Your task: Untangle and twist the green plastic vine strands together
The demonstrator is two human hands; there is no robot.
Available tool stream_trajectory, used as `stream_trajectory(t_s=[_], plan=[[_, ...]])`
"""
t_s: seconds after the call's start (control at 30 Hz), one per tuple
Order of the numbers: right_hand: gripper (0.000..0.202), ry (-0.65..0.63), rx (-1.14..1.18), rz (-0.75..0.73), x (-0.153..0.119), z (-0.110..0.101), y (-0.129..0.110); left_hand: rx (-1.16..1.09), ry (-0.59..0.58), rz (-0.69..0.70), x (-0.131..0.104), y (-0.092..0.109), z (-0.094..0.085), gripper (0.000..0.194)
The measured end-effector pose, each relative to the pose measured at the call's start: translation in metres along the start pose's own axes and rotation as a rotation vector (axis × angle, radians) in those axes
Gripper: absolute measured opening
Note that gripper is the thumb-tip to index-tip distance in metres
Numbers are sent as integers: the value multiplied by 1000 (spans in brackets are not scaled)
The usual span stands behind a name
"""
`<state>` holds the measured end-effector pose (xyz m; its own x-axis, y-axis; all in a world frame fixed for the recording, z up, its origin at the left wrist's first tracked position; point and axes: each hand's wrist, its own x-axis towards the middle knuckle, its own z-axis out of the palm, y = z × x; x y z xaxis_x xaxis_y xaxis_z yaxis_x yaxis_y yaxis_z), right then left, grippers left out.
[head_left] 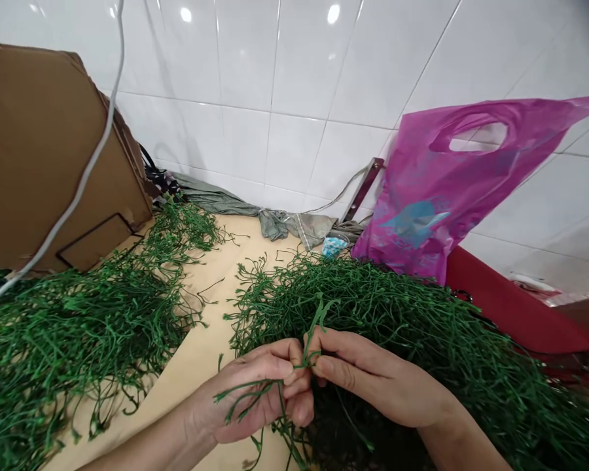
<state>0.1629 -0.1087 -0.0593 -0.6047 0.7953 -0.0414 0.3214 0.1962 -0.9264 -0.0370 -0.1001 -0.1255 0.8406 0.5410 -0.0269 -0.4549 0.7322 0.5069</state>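
Note:
Front and centre, my left hand point(262, 389) and my right hand point(368, 369) meet fingertip to fingertip. Between them is a thin branched green plastic stem point(319, 317), pinched by both. Some of its prongs point up above the fingers, and others lie across my left palm. Just behind and beneath my right hand spreads a big heap of similar green stems point(397, 294). Loose stems also hang below my left hand. Exactly where one piece joins another between the fingertips is hidden.
A second pile of green stems point(103, 314) covers the left side. Behind it stands a cardboard box point(39, 150) with a white cable point(95, 157) hanging in front. A purple plastic bag point(432, 190) leans on the tiled wall point(294, 85). Grey cloth point(216, 196) lies along the wall.

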Motion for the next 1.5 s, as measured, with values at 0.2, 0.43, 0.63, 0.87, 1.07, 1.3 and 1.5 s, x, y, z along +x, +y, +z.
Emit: stream_trajectory(t_s=[0.2, 0.43, 0.63, 0.87, 1.07, 1.3, 1.5], plan=[[24, 112, 68, 32, 4, 13, 15, 541, 169, 42, 0, 11, -2, 31], [18, 393, -274, 115, 16, 58, 23, 1334, 374, 62, 0, 15, -4, 47], [23, 190, 63, 61, 12, 47, 24, 986, 294, 163, 2, 2, -15, 54], [36, 176, 318, -48, 10, 36, 33, 586, 353, 381, 7, 9, -16, 49], [11, 477, 74, 14, 14, 48, 27, 921, 535, 405, 10, 20, -24, 43], [8, 585, -9, 108, 23, 69, 28, 977, 598, 481, 9, 18, -21, 32], [18, 644, 7, 107, 28, 72, 33, 985, 549, 481, 8, 15, -23, 30]])
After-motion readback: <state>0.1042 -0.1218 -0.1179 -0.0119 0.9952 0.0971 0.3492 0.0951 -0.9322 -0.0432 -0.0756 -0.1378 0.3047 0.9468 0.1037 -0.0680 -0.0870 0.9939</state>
